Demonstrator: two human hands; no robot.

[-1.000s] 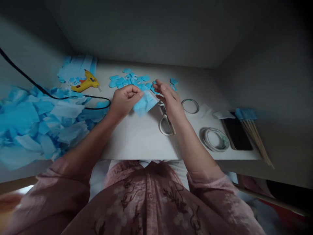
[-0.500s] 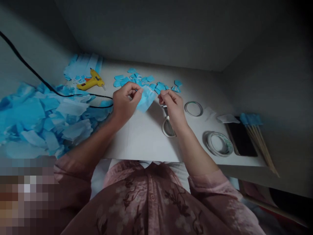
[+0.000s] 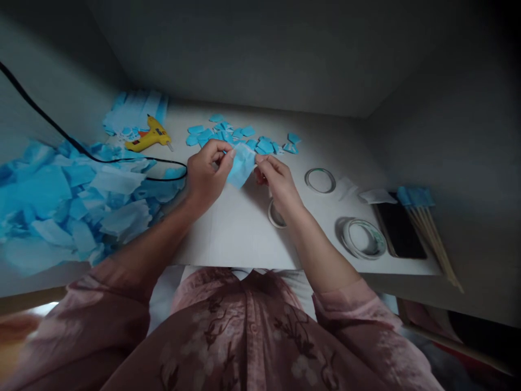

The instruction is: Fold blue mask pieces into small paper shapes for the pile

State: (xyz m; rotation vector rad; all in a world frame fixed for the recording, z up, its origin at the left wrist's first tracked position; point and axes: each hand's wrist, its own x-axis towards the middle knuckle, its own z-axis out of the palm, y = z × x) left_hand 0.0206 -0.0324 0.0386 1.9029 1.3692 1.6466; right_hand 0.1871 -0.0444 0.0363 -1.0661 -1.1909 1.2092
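Observation:
A thin piece of light blue non-woven cloth point(image 3: 241, 167) is stretched between my two hands over the white tabletop. My left hand point(image 3: 209, 171) pinches its left upper edge between thumb and fingertips. At the right upper corner, the fingertips of my right hand point(image 3: 279, 179) are closed on the same piece. Under my right wrist lies a ring-shaped thing point(image 3: 275, 214), mostly covered by the hand. Just beyond my hands, several small cut blue pieces point(image 3: 222, 133) are scattered on the table.
Loose blue and white scraps point(image 3: 81, 201) heap at the left, crossed by a black cable point(image 3: 69, 138). Behind them are a yellow glue gun point(image 3: 150, 137) and stacked face masks point(image 3: 142, 108). On the right: a thin ring point(image 3: 320, 180), tape rolls point(image 3: 363, 239), a dark phone point(image 3: 401, 231) and blue-topped sticks point(image 3: 433, 233).
My right hand has moved left and taken hold of the cloth's right corner; before, it was apart from the cloth. The left hand keeps its pinch.

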